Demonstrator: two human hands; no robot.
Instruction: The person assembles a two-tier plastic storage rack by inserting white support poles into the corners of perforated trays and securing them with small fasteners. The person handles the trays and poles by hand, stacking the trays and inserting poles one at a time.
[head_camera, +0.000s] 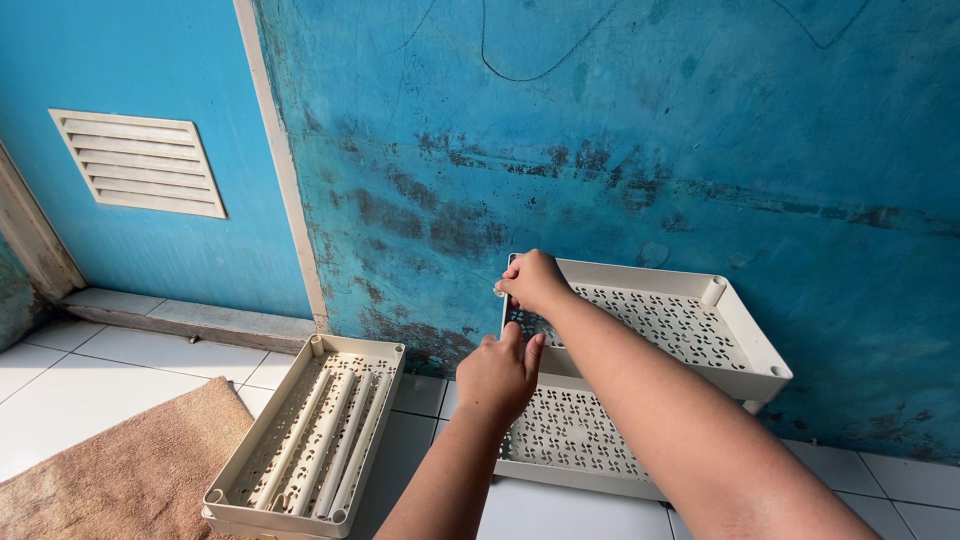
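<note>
Right hand (533, 281) pinches the upper tray's (700, 330) near-left corner; left hand (500, 372) grips just below. Two tiers look stacked; left of them, a third tray (255, 460) with loose tubes (325, 440) seems unassembled.

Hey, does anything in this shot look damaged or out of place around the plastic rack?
The blue wall behind the cream rack is worn, with dark blotches, peeling patches and scribbled lines. A separate shelf tray lies on the tiled floor, loose tubes lying in it. The rack itself shows no damage.
</note>
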